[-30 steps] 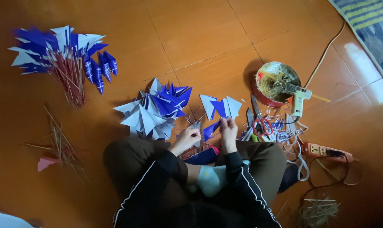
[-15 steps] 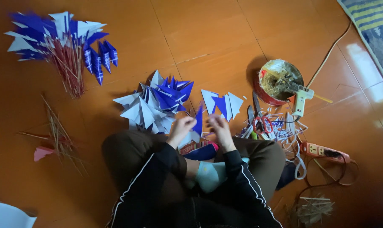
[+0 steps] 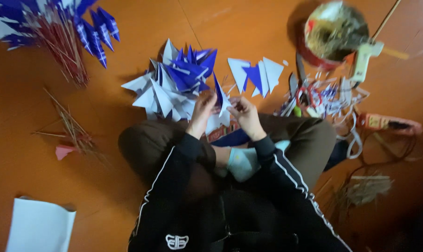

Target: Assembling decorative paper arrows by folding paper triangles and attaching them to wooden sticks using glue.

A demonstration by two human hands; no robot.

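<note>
I sit cross-legged on an orange tiled floor. My left hand point(image 3: 201, 111) and my right hand point(image 3: 245, 114) meet in front of my knees, both pinching one folded blue-and-white paper piece point(image 3: 220, 100) that stands pointed upward between them. Just beyond my left hand lies a heap of folded blue and white paper triangles point(image 3: 174, 86). A few more folded triangles point(image 3: 258, 74) lie past my right hand. A flat printed packet point(image 3: 223, 133) rests on my lap under the hands.
Paper shapes on thin red sticks point(image 3: 57, 32) lie far left. Loose sticks point(image 3: 69, 126) and a pink scrap point(image 3: 62, 151) are at left, a white sheet point(image 3: 38, 226) bottom left. Right: a round tin point(image 3: 335, 32), glue gun point(image 3: 365, 58), scissors point(image 3: 304, 88), paper trimmings, cables.
The view has closed in on my hands. My hands have come together and lifted one paper piece upright between them.
</note>
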